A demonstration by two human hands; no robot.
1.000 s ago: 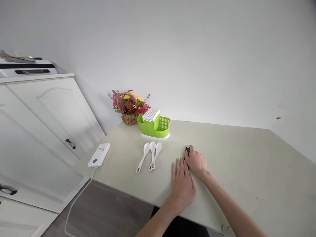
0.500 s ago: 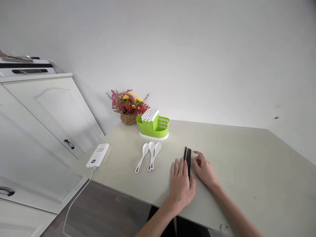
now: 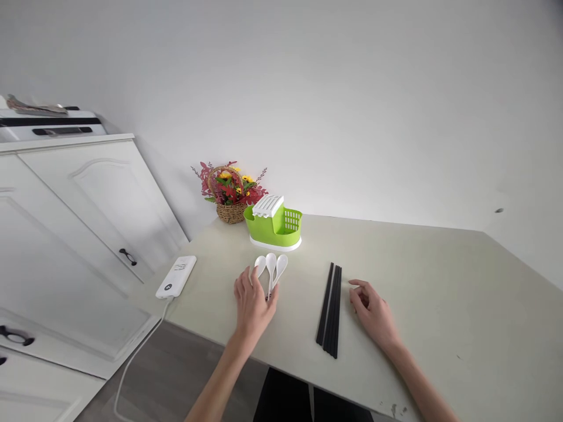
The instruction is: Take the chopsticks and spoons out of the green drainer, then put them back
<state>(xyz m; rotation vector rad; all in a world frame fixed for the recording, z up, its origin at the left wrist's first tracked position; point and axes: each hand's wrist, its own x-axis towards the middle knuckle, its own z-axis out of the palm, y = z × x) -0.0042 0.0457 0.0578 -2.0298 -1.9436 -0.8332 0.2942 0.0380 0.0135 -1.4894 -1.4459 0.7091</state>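
The left hand lies open over the handles of three spoons on the table, gripping none. The right hand rests loosely curled and empty beside the chopsticks. A careless sweep could scatter the spoons, which look smooth and close together.

Head view, forward-down over near table

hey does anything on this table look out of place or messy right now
Nothing stands out. The black chopsticks lie in a tidy bundle beside the right hand, and the three white spoons sit side by side under the left hand. Nothing looks spilled or broken.
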